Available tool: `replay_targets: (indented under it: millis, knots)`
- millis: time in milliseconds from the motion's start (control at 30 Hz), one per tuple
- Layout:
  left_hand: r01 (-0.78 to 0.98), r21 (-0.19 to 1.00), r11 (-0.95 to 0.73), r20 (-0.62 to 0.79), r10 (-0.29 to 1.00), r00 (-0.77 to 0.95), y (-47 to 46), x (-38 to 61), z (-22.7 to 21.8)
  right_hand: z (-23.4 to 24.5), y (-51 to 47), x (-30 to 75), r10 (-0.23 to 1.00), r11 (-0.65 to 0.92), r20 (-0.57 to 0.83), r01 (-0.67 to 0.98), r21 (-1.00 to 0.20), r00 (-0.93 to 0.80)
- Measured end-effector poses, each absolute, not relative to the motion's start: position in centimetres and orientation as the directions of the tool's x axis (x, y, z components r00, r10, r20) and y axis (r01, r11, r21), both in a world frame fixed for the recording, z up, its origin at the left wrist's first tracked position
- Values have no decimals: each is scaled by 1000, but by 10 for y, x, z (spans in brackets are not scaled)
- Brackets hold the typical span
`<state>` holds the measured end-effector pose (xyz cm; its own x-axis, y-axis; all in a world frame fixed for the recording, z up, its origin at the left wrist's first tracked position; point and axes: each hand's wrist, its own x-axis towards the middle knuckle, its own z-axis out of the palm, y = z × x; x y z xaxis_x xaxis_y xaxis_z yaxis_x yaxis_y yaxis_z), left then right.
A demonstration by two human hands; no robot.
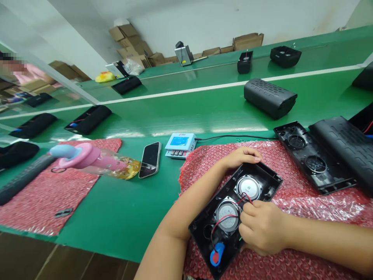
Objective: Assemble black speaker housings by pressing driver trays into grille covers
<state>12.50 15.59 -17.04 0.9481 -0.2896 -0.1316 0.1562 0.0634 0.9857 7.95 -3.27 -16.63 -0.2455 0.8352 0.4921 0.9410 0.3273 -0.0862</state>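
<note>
An open black speaker casing lies tilted on red bubble wrap in front of me. Set in it are two round speaker drivers, an upper one and a lower one. Thin red and black wires run from them, and a blue and red piece sits at the near end. My left hand is curled over the casing's far edge, its fingertips partly hidden. Above the lower driver, my right hand is closed, with wires leading into its fingers; whatever else it may hold is hidden.
Right of the casing lie an open shell with two grilles and a ribbed black cover. A blue-screened device, a phone and a pink bottle stand left. Another black speaker rests farther back on the green surface.
</note>
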Motion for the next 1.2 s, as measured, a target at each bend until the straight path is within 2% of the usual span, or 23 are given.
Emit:
replay_targets:
  millis: [67, 133, 200, 267, 367, 467, 533, 633, 733, 800, 900, 1033, 1100, 1200]
  knots:
    - [125, 991, -46, -134, -327, 936, 162, 120, -152, -160, -35, 81, 862, 287, 459, 953, -94, -215]
    - [35, 958, -286, -135, -340, 931, 168, 109, -124, -150, -38, 85, 907, 178, 405, 976, -126, -113]
    - [-77, 780, -621, -110, -258, 960, 172, 92, -92, -141, -39, 91, 939, 23, 341, 986, -168, 36]
    - [-117, 551, -826, -53, -174, 983, 169, 72, -62, -133, -37, 99, 945, -131, 272, 972, -194, 182]
    - [-114, 289, -951, -38, -131, 991, 149, 47, -39, -124, -32, 115, 942, -241, 187, 948, -208, 280]
    - [-126, 158, -979, -74, -139, 987, 119, 36, -49, -114, -35, 132, 965, -153, 171, 954, -258, 200]
    - [-103, 129, -986, -67, -112, 991, 101, 33, -68, -109, -44, 142, 968, -111, 186, 950, -293, 170]
    - [-46, 186, -982, -41, -54, 998, 82, 26, -98, -109, -64, 157, 962, -115, 210, 956, -271, 175]
    - [12, 228, -974, 78, 30, 997, 74, 13, -115, -119, -84, 172, 958, -147, 219, 972, -182, 185]
    - [45, 223, -974, 189, 88, 978, 73, 4, -120, -128, -95, 181, 957, -182, 198, 969, -170, 214]
    - [73, 170, -983, 319, 125, 940, 74, -3, -124, -137, -102, 189, 955, -191, 177, 948, -253, 240]
    - [134, 86, -987, 405, 157, 901, 74, -3, -133, -140, -100, 185, 927, -203, 239, 922, -329, 289]
    - [201, 108, -974, 429, 228, 874, 74, -3, -138, -141, -98, 179, 911, -232, 250, 909, -346, 327]
    - [283, 202, -938, 409, 344, 845, 77, -4, -145, -141, -98, 168, 890, -294, 242, 892, -344, 387]
